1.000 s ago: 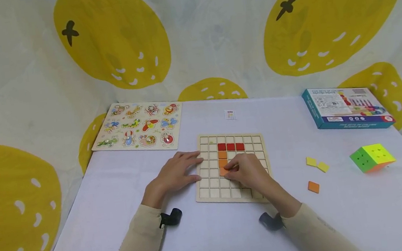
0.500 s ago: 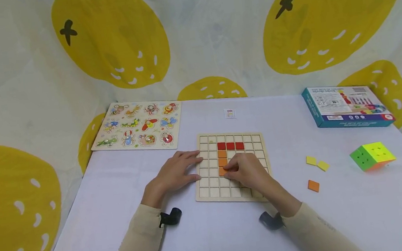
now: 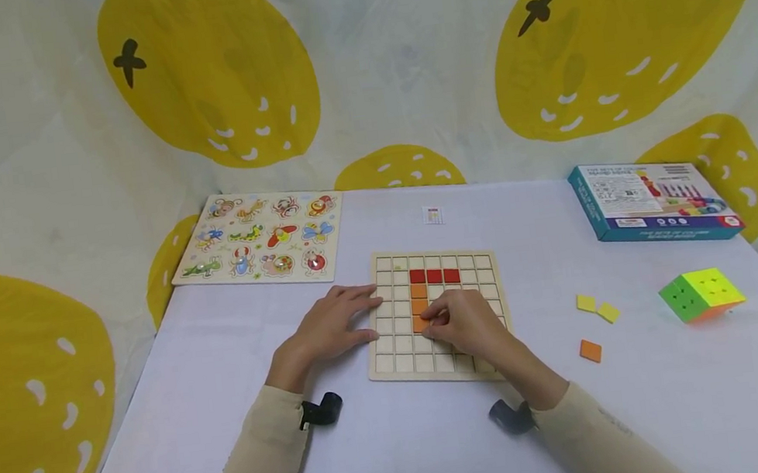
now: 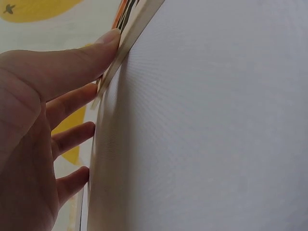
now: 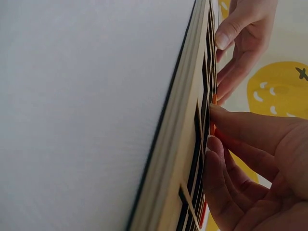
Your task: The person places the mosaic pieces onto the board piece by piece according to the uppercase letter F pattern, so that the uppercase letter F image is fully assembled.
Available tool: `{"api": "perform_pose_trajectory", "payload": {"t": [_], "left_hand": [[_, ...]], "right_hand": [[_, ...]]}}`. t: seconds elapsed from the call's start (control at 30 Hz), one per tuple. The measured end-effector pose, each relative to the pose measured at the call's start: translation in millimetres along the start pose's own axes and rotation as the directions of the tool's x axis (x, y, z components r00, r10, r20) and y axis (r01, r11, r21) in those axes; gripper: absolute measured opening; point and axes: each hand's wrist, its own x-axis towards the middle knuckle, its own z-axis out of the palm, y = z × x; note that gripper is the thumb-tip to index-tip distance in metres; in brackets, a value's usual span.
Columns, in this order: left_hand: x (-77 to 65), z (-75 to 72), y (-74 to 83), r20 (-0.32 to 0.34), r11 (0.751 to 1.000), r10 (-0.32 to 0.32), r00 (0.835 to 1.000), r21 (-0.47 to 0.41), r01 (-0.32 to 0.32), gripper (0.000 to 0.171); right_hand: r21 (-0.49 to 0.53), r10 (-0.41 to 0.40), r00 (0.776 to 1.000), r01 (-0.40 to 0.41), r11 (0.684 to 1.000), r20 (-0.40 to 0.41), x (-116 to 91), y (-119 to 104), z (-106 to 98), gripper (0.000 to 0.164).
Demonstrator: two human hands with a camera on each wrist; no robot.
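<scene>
A square wooden grid board [image 3: 405,374] lies flat in front of me. Three red tiles [image 3: 434,276] sit side by side in one row of it. Below the leftmost red tile, orange tiles [image 3: 418,291] run down a column. My right hand [image 3: 466,324] is over the board and pinches the lowest orange tile [image 3: 420,324] between thumb and fingers; the right wrist view shows these fingertips [image 5: 216,110] at the board's surface. With fingers spread and relaxed, my left hand [image 3: 329,324] rests against the board's left edge, its thumb [image 4: 108,43] touching the rim in the left wrist view.
Two yellow tiles [image 3: 598,307] and a loose orange tile [image 3: 591,350] lie right of the board. Farther right stand a puzzle cube [image 3: 702,296] and a teal-sided box [image 3: 656,201]. An insect picture puzzle [image 3: 258,238] is at back left, a small printed card [image 3: 433,215] behind the board.
</scene>
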Motion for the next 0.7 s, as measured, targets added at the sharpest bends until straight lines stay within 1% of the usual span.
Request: {"api": "perform_pose_trajectory", "payload": {"t": [0.1,0.2,0.33,0.43,0.5,0.6,0.7], "left_hand": [[-0.6,-0.1,0.2,-0.003,1.0,0.0,1.0,0.001,0.0,0.061],[-1.0,-0.2,0.0,-0.004,1.0,0.002,1.0,0.002,-0.002,0.061],[-0.4,0.3,-0.2,-0.002,1.0,0.005,1.0,-0.002,-0.005,0.061],[-0.5,0.7,-0.7,0.002,1.0,0.002,1.0,-0.001,-0.002,0.061],[-0.9,0.6,-0.8,0.0,1.0,0.003,1.0,0.0,-0.003,0.061],[-1.3,-0.4,-0.3,0.002,1.0,0.002,1.0,-0.002,-0.002,0.061],[-2.0,-1.5,0.6,-0.005,1.0,0.008,1.0,-0.002,-0.008,0.061]], "right_hand": [[0.006,0.003,1.0,-0.003,1.0,0.021,0,1,-1,0.019],[0.033,0.01,0.998,-0.012,0.999,0.062,0,3,-6,0.024],[0.099,0.016,0.991,-0.029,0.995,0.13,-4,9,-15,0.039],[0.132,0.0,0.99,-0.02,0.991,0.142,-10,15,-24,0.049],[0.115,-0.014,0.992,-0.001,0.993,0.124,-15,21,-30,0.053],[0.033,-0.021,0.996,0.018,0.999,0.084,-26,30,-41,0.054],[-0.044,0.002,0.999,0.0,0.999,0.055,-37,40,-55,0.054]]}}
